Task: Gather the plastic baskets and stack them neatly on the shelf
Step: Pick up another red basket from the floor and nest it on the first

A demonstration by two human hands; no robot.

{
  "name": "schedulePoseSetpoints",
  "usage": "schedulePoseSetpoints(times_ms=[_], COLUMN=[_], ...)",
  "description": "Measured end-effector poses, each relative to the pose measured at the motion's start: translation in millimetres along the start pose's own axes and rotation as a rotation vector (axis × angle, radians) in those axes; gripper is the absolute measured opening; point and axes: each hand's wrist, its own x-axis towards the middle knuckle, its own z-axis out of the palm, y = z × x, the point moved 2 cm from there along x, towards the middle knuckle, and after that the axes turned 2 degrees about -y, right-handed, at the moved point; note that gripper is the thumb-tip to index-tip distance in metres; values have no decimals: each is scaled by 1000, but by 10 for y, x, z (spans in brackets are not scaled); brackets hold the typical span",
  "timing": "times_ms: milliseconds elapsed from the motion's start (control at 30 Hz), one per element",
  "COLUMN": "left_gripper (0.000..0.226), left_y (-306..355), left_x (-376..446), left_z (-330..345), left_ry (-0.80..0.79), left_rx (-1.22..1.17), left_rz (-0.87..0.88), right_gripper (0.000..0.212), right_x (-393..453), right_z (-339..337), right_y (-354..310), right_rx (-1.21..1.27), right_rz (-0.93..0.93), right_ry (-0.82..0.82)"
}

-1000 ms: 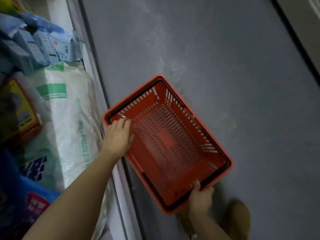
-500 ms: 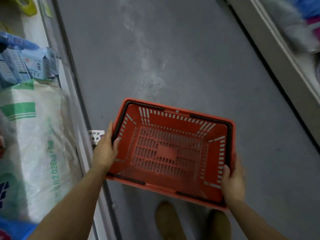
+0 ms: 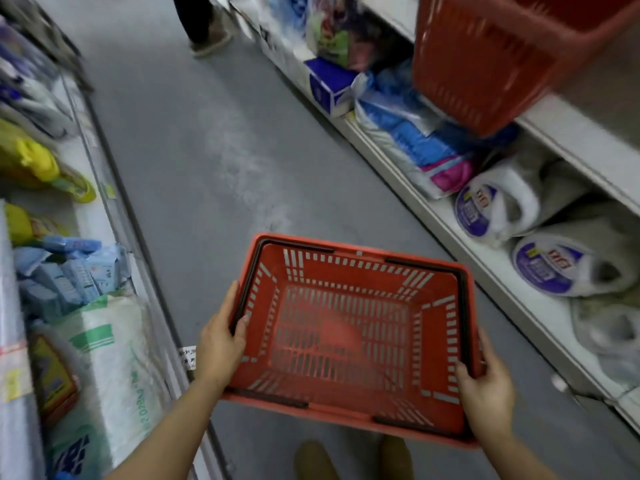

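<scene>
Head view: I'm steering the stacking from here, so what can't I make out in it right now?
- Red basket on the shelf: cut off by the top edge and motion-blurred; whether it is one basket or a stack cannot be told.
- Shelf space beside it: out of frame to the right.
- Held basket: its folded handles are partly covered by the left hand and right hand.
- Price tag: print too small to read.
</scene>
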Motion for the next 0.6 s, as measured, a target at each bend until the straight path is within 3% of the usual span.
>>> schedulePoseSetpoints(times_ms=[267,600], left_gripper=[69,69], left_y=[1596,3285], left_x=[-400,-1518], left_z=[-554,-1017], left_ry=[48,-39], left_rx=[-87,-223], left_rz=[172,431], right_gripper=[75,70], right_x=[-195,-1410], right_z=[-1573,-3652], right_y=[-417,-623], right_rx=[107,277], right_rz=[-55,-100], right_ry=[148,487])
